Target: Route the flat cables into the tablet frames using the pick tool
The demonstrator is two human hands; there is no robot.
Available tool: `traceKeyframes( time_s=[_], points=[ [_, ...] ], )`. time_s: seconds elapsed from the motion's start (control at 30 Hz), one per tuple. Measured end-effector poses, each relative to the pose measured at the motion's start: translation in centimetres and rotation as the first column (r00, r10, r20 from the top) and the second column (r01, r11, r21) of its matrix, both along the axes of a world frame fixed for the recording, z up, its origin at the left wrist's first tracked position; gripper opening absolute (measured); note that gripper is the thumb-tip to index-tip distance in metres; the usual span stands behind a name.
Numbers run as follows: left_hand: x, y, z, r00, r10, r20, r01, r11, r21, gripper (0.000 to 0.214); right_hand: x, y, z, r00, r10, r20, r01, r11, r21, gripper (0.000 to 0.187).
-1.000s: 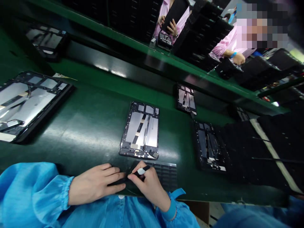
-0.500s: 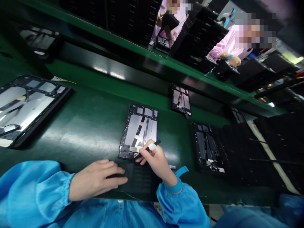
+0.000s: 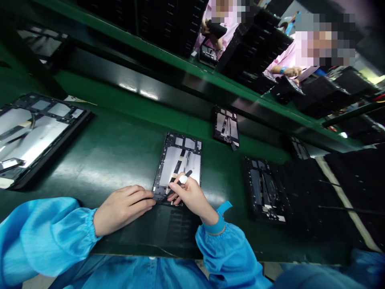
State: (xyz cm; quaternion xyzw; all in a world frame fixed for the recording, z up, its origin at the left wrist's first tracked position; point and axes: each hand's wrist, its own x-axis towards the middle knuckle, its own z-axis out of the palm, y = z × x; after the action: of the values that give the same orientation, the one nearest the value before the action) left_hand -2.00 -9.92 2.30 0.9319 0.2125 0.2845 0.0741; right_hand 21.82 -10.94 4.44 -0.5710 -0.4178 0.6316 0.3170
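An opened tablet (image 3: 180,160) lies on the green bench in front of me, its silver inside and dark ribbon cables facing up. My right hand (image 3: 189,194) is closed in a pen grip on a slim black hand tool (image 3: 189,174) with a white patch beside the fingers. The tool slants down to the tablet's lower edge, where its tip is hard to make out. My left hand (image 3: 128,206) rests with fingers stretched out and close together, fingertips at the tablet's lower left corner; its thumb is hidden.
More opened tablets lie at the left (image 3: 33,132), behind (image 3: 226,126) and at the right (image 3: 263,188). Black padded material (image 3: 313,200) covers the right side. Beyond the green shelf rail (image 3: 168,64), co-workers in pink sit among stacked black trays.
My left hand has moved right and up to the tablet's corner. My right hand has shifted slightly left with the tool, its tip now toward the lower left.
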Motion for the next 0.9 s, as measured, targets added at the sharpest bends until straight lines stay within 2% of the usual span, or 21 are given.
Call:
traceKeyframes(
  time_s=[0.77, 0.9],
  points=[
    [-0.07, 0.02, -0.09, 1.000, 0.000, -0.022, 0.000, 1.000, 0.012, 0.020, -0.18, -0.11, -0.10, 0.999, -0.023, 0.032, 0.023, 1.000, 0.015, 0.041],
    [-0.56, -0.25, -0.67, 0.997, -0.001, -0.083, 0.008, 0.997, 0.076, 0.031, -0.29, -0.20, -0.11, 0.999, -0.030, 0.026, 0.029, 0.999, 0.026, 0.038]
  ],
)
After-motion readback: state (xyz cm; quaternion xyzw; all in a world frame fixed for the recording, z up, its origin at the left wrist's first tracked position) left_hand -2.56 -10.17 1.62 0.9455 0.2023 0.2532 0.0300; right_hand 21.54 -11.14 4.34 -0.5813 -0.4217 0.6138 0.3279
